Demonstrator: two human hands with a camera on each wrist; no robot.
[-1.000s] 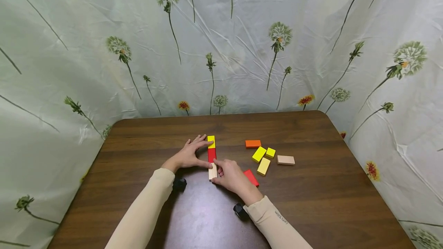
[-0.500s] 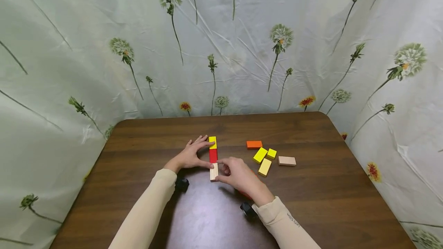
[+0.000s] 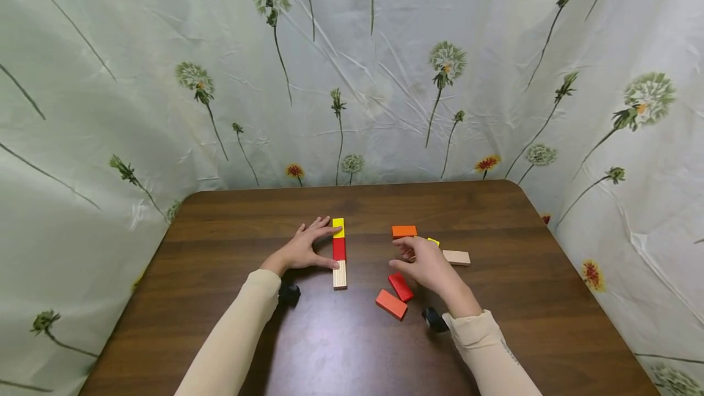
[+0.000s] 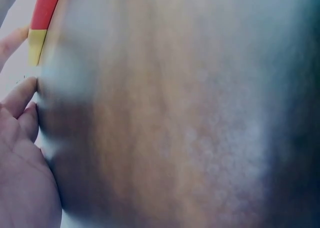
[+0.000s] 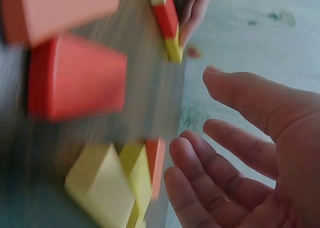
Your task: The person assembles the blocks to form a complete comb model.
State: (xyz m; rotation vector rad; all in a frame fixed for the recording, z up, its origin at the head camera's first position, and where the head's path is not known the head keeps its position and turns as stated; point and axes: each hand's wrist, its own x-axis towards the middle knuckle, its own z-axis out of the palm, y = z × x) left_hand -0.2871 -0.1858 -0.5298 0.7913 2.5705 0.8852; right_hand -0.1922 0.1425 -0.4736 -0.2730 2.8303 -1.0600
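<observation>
A yellow block (image 3: 338, 223), a red block (image 3: 339, 249) and a plain wooden block (image 3: 340, 278) lie end to end in a row on the table. My left hand (image 3: 301, 250) spans this row from the left, its index finger on the yellow block and its thumb at the wooden one. To the right, my right hand (image 3: 434, 267) hovers over loose blocks with spread, relaxed fingers that hold nothing. It partly hides a pale yellow block (image 5: 102, 183) and a bright yellow block (image 5: 137, 168), both seen in the right wrist view.
An orange block (image 3: 404, 231) lies beyond my right hand, and a pinkish block (image 3: 456, 257) to its right. Nearer are another red block (image 3: 401, 286) and a coral block (image 3: 392, 304). A floral curtain (image 3: 352, 78) hangs behind the wooden table (image 3: 220, 219).
My right hand has left the plain wooden block and moved right, over the loose blocks. The coral and red blocks it covered now show. My left hand has stayed at the row.
</observation>
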